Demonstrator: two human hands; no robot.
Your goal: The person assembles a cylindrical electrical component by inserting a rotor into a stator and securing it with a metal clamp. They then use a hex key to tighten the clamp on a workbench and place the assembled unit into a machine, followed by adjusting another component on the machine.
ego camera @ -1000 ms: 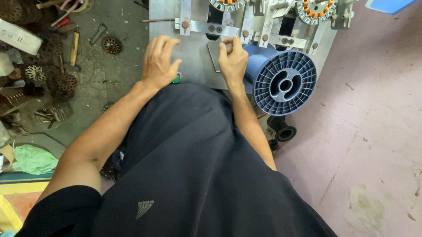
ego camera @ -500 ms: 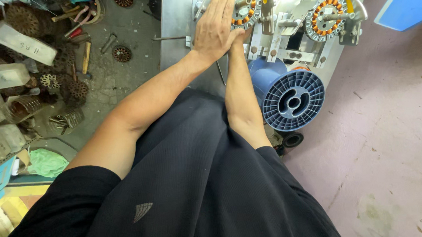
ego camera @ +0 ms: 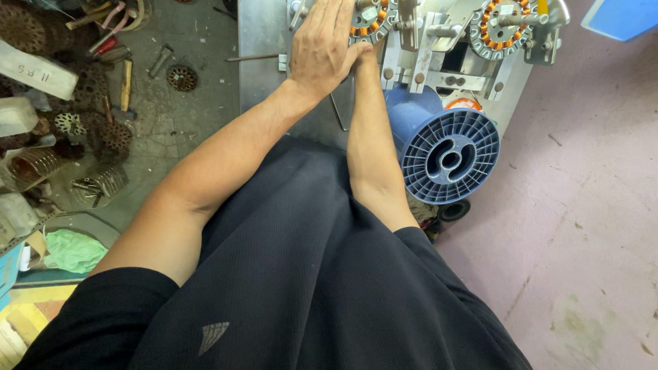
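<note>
**benchrat:** Pinkish concrete floor (ego camera: pixel 612 222) on one side, oily grey bench top (ego camera: pixel 189 125) on the other, and a metal winding fixture (ego camera: pixel 440 71) standing up top. Left hand (ego camera: pixel 323 46) is flat, fingers straight and together, laid against the round wound core (ego camera: pixel 368 14) on the fixture. Right hand is mostly hidden behind the left one; only the forearm (ego camera: pixel 369 134) runs up to the same spot, so I can't tell if it's spread, closed or pinching anything

**coilfan:** How far along would you say it is?

**benchrat:** Guessing here: that core already shows orange coils around its ring, and a second core (ego camera: pixel 506 22) on the next station looks wound too, so the winding itself seems mostly in. Nothing has come off the fixture, so removal or finishing looks like what's left. Can't see any loose wire ends

**coilfan:** Materials?

**benchrat:** Fixture is dull brushed metal plates with bolts. Cores are ringed, toothed, copper-orange with pale slots. Below sits a big blue plastic spool (ego camera: pixel 447 150), ribbed spokes, smooth hub. Left of the bench there's a pile of rusty brown slotted cores (ego camera: pixel 95 131), some hand tools (ego camera: pixel 124 84) and whitish plastic tubs (ego camera: pixel 2 115). Shirt is black fine-mesh knit
</note>
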